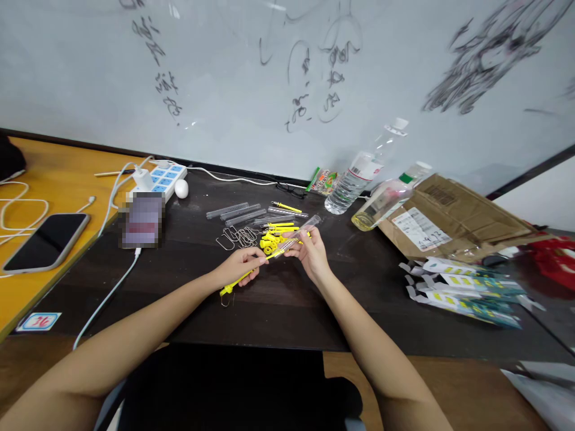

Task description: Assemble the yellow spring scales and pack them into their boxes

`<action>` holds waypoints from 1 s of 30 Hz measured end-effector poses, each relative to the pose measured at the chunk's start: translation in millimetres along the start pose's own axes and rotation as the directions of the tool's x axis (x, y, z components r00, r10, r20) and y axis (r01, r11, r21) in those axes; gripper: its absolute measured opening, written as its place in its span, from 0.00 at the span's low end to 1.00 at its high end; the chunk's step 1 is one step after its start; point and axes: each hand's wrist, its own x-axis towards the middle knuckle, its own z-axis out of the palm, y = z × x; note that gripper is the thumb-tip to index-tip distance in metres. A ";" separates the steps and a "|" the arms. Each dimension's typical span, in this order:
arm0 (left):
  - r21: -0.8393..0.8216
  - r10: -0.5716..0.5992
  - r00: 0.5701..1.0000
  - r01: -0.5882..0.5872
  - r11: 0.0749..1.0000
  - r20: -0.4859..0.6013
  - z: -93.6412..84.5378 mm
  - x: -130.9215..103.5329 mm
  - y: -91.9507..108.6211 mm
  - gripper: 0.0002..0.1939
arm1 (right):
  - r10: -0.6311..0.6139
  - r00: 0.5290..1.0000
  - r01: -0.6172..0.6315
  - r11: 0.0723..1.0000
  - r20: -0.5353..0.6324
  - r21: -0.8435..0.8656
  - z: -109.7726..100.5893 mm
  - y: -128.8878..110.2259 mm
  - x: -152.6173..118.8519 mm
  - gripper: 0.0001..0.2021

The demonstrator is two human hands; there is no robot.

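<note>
My left hand (242, 266) is closed round a thin yellow plastic rod (230, 287), which has a wire hook at its lower end. The rod's other end meets the mouth of a clear plastic tube (309, 223); how far it goes in is too small to tell. Fingers of my right hand (313, 252) pinch this tube, and something silvery, perhaps a spring, shows in it. Just beyond both hands lie small yellow plastic pieces (268, 244) and a heap of bent wire hooks (242, 236). Several more clear tubes (236, 211) lie behind them.
At the back right stand a water bottle (353, 182) and a bottle with yellow liquid (381, 206), by a cardboard parcel (431, 221). Flattened cartons (467, 293) lie right. To the left are a power strip (168, 179), a cabled phone (141, 220) and another phone (47, 242).
</note>
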 end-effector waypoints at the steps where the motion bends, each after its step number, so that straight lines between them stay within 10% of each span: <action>1: -0.005 0.006 1.000 -0.006 1.000 0.000 0.1 0.0 0.2 0.19 | 0.016 0.999 -0.016 1.000 0.039 -0.004 1.4 -0.6 -1.5 0.22; 9: -0.018 0.007 1.000 -0.007 1.000 -0.021 -0.7 -1.4 2.5 0.18 | 0.145 0.947 -0.143 0.989 0.288 -0.030 5.5 1.2 -9.7 0.20; 15: -0.121 -0.073 0.996 0.067 0.990 -0.052 -1.4 1.5 0.4 0.06 | 0.153 0.948 -0.134 0.987 0.279 -0.086 1.2 8.2 -6.8 0.18; 30: -0.105 0.082 0.994 -0.074 0.992 0.077 -0.5 2.1 -4.8 0.19 | 0.124 0.965 -0.114 0.992 0.230 -0.057 -1.2 12.9 -2.8 0.17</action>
